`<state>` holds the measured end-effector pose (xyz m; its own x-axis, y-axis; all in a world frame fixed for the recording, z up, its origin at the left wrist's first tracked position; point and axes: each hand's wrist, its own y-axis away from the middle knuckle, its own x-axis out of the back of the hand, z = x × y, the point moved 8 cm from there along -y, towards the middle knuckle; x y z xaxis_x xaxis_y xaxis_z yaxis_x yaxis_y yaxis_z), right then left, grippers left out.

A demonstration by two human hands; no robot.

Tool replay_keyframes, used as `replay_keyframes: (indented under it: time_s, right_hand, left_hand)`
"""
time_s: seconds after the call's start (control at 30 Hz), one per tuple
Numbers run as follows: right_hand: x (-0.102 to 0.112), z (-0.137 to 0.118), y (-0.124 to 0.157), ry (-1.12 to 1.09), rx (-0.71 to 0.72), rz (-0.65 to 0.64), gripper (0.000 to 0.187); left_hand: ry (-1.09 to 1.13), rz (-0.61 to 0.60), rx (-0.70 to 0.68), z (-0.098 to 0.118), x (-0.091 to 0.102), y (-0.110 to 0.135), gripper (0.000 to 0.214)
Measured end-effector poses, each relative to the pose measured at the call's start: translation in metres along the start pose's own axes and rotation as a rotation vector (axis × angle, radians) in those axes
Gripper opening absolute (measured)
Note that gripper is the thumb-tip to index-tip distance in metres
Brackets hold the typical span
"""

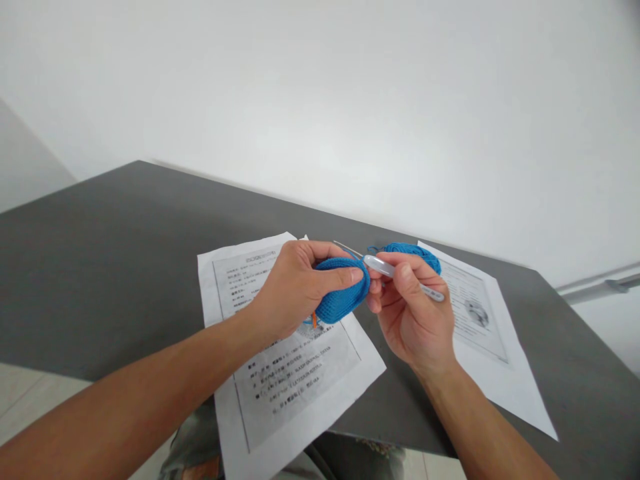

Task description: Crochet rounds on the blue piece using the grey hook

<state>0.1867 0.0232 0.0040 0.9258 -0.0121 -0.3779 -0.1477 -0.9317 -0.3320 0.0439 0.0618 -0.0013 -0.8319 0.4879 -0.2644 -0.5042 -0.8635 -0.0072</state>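
A blue crocheted piece point(343, 303) is pinched in my left hand point(305, 283), the thumb lying across its front. A small orange marker point(315, 320) hangs at its lower left edge. My right hand point(420, 310) is closed round the grey handle of a crochet hook point(381, 266). The hook's thin metal shaft points left, over the top edge of the blue piece. Whether its tip is inside a stitch I cannot tell. Just behind my right hand lies a ball of blue yarn point(413, 253), partly hidden by the fingers.
A printed sheet point(295, 400) lies under my left hand and hangs over the near edge of the dark grey table point(125, 280). Another printed sheet point(500, 373) is at the right, partly beneath the yarn. A white wall point(320, 120) stands behind the table.
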Motion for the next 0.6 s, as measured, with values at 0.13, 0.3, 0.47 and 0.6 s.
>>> replay_keyframes:
  time_s: [0.13,0.3,0.47,0.6]
  right_hand:
    - [-0.002,-0.003,0.000,-0.005,0.014,-0.032,0.015]
    - [-0.003,-0.002,-0.001,-0.010,0.004,-0.043,0.015]
    - [-0.003,-0.004,-0.001,0.007,0.017,-0.037,0.015]
    - [-0.003,-0.004,-0.001,0.024,0.022,-0.033,0.015]
  left_hand:
    - [0.016,0.014,-0.060,0.005,0.000,0.001,0.009]
    - [0.075,0.042,-0.122,0.008,0.002,0.001,0.018]
    - [-0.159,0.154,-0.137,0.014,0.009,0.005,0.029]
    - [-0.124,0.158,-0.115,0.013,0.008,0.007,0.054]
